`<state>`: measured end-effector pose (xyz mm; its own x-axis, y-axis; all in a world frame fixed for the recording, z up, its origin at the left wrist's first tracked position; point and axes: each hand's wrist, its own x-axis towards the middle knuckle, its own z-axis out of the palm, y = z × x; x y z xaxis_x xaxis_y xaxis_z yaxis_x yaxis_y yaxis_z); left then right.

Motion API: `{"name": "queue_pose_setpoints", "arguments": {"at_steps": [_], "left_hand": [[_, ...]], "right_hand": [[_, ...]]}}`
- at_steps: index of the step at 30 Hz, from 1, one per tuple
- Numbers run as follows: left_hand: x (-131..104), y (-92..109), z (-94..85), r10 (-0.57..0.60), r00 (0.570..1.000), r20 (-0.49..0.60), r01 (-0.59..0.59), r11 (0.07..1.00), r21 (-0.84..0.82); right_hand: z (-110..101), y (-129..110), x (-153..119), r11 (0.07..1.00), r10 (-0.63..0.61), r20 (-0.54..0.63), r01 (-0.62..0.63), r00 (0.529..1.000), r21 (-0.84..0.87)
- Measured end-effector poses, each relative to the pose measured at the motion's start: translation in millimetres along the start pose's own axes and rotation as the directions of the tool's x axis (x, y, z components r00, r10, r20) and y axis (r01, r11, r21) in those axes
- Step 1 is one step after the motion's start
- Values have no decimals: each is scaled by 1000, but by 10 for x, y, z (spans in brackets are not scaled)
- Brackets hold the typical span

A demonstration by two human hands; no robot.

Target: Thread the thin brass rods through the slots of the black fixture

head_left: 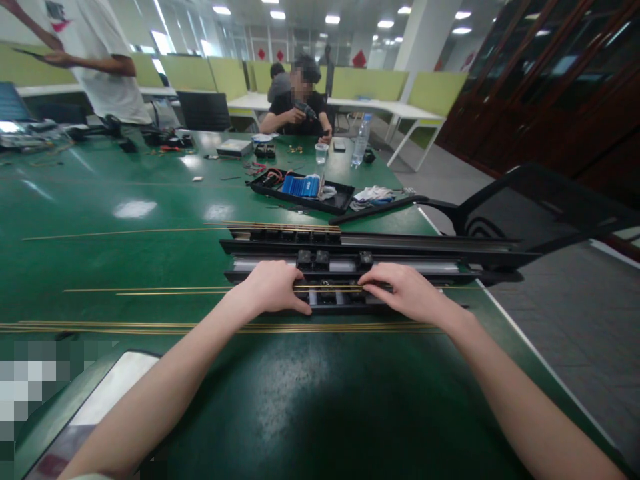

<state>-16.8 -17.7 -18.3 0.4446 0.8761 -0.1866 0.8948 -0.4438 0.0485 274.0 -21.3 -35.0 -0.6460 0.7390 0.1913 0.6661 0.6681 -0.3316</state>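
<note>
Across the nearest black rail [350, 309] lie two thin brass rods [170, 291], running far out to the left. My left hand [275, 287] grips this rail near its left part, thumb on the front edge and fingers over the back. My right hand [400, 287] pinches a brass rod above the rail, thumb and fingertips together. Between my hands, dark blocks [327, 297] sit in the rail. Just behind is another black rail [340, 275] with black blocks [323, 259] on it. A third rail [425, 241] carries more rods and blocks at its left part.
Several brass rods [300, 328] lie in front of the rails. Farther back are a black tray [343, 198] with a blue item, gloves [373, 197], a bottle [361, 141] and a cup [321, 153]. A chair [545, 200] stands right. Two people are near the far side.
</note>
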Motion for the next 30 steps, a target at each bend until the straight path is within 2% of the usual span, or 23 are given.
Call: {"name": "queue_pose_setpoints", "arguments": {"at_steps": [20, 30], "left_hand": [[7, -10, -4, -20, 999, 28, 20, 1000, -17], [5, -26, 11, 8, 1000, 6, -8, 1000, 2]], "right_hand": [[-4, 51, -5, 999, 26, -1, -26, 1000, 44], [-58, 62, -15, 998, 42, 26, -43, 999, 42]]}}
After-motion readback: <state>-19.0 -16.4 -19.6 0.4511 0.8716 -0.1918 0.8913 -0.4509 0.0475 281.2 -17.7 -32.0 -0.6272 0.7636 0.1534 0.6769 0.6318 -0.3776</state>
